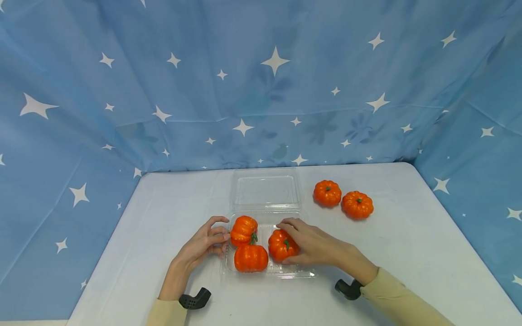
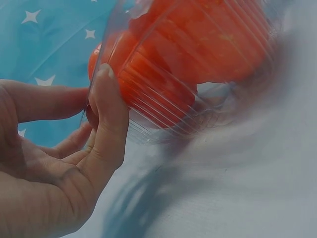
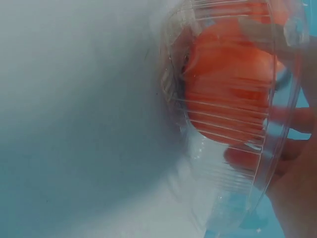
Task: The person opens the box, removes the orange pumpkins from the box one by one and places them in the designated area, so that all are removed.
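Observation:
A clear plastic clamshell box (image 1: 267, 217) lies with its lid folded back, holding three small orange pumpkins. My left hand (image 1: 201, 244) pinches the box's left rim, thumb on one side and fingers on the other, as the left wrist view (image 2: 106, 94) shows. Beside it in the box are a pumpkin on its side (image 1: 244, 230) and another pumpkin (image 1: 250, 259) in front. My right hand (image 1: 307, 242) grips the third pumpkin (image 1: 281, 246) in the box's right half, fingers curled over its top and side. Through the ribbed wall, the right wrist view shows that pumpkin (image 3: 225, 84) and the fingers.
Two more orange pumpkins, one (image 1: 327, 193) and its neighbour (image 1: 357, 205), sit on the white table (image 1: 408, 253) to the right of the lid (image 1: 267, 190). Behind the table hangs a blue curtain (image 1: 261, 99) with white stars. Each wrist wears a black camera mount.

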Tool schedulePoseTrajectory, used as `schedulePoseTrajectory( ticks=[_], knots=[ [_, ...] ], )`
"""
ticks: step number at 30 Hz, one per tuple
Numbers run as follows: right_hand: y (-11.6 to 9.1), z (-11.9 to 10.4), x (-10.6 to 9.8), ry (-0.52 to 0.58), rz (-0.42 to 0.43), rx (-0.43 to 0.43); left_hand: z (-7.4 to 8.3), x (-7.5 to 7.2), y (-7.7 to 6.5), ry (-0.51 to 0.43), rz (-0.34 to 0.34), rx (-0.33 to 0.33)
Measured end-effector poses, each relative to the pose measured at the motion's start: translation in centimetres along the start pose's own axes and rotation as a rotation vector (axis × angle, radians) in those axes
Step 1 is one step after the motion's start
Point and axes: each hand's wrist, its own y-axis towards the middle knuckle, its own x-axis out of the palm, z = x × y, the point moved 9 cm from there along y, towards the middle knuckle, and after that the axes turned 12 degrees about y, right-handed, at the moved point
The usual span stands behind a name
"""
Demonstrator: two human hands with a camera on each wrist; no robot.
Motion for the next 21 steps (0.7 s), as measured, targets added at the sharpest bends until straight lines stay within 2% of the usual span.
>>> schedulePoseTrajectory(
  ticks=[3,7,15,21],
  knots=[
    [0.1,-0.1,0.3,-0.009,-0.026,0.007,0.0,0.0,-0.1,-0.002,0.001,0.001],
    [0.1,-0.3,0.2,-0.011,-0.016,-0.014,0.1,0.0,-0.2,-0.008,0.003,0.003],
    [-0.3,-1.0,-0.6,-0.022,0.107,-0.114,0.2,0.0,-0.2,-0.002,0.005,0.008],
    [-0.9,-1.4,-1.7,-0.004,0.195,-0.146,0.2,0.1,-0.3,-0.007,0.005,0.009]
  ],
)
